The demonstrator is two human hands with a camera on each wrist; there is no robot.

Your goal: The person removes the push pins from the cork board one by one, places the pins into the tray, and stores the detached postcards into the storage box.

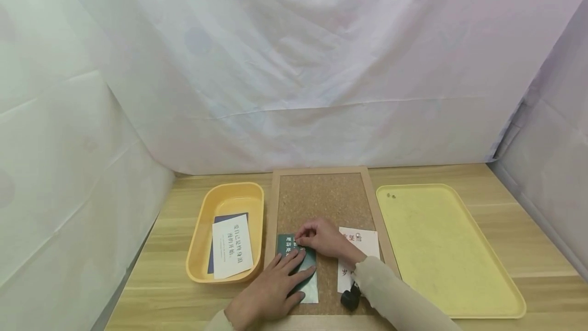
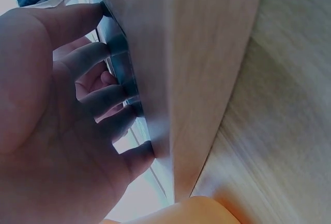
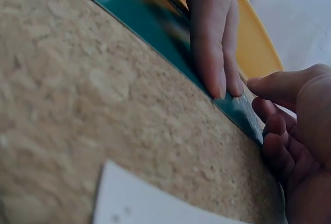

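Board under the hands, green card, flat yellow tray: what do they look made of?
Board: apparently matte cork, judging by its speckled, granular surface. Green card: coated paper or thin plastic, hard to say which; it shows glossy reflections. Yellow tray: probably moulded plastic, fairly dull, from its rounded corners and continuous rim.

"What sort of place is this?"
"A curtained-off work booth, by the look of it: white cloth (image 1: 321,65) hangs behind the table (image 1: 151,280) and down both sides."
"Could it be a room in a home or an office?"
"I can't tell; the cloth hides whatever lies beyond."
"And the table?"
"Wood-grained, laid out like a work station: tub (image 1: 234,202) at left, corkboard (image 1: 321,193) in the middle, tray (image 1: 445,249) at right."
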